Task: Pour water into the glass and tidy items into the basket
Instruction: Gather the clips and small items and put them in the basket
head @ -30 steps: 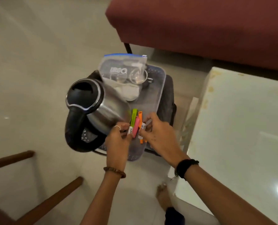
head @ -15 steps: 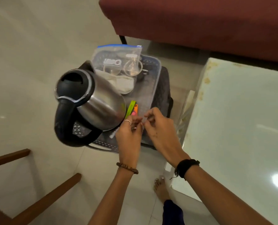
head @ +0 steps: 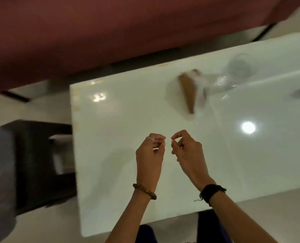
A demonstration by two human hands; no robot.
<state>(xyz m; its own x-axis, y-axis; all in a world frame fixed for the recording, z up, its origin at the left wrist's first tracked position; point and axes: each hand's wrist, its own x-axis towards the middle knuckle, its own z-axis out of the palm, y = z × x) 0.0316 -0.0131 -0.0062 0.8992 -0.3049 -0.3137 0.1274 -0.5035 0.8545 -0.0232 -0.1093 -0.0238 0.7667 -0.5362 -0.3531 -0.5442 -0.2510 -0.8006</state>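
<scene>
Hands hover side by side above a glossy white counter (head: 128,120), close together but apart. The left hand (head: 150,155), with a ring and a bead bracelet, has its fingers curled in with thumb against fingertips; the right hand (head: 187,153), with a black wristband, is curled the same way. Whether either grip pinches something tiny or nothing at all is too small to tell.

The glass (head: 240,66) stands at the far right of the counter, blurred, well apart from both hands. Just beside it lies a clear wrapper, and nearer the hands a brown wedge in a clear bag (head: 189,90). The basket (head: 0,172) is a grey blur at the far left edge, off the counter and lower, next to a dark stool (head: 37,155).

The glass is probably light, smooth, slippery and breakable; it is best taken round the side wall, well below the rim. The bag looks soft and crinkly, easy to pinch at a corner.

The counter's left edge lies between the hands and the basket. The near edge is at the wrists. Open counter lies ahead of the hands. A dark red sofa (head: 110,32) borders the far side.
</scene>
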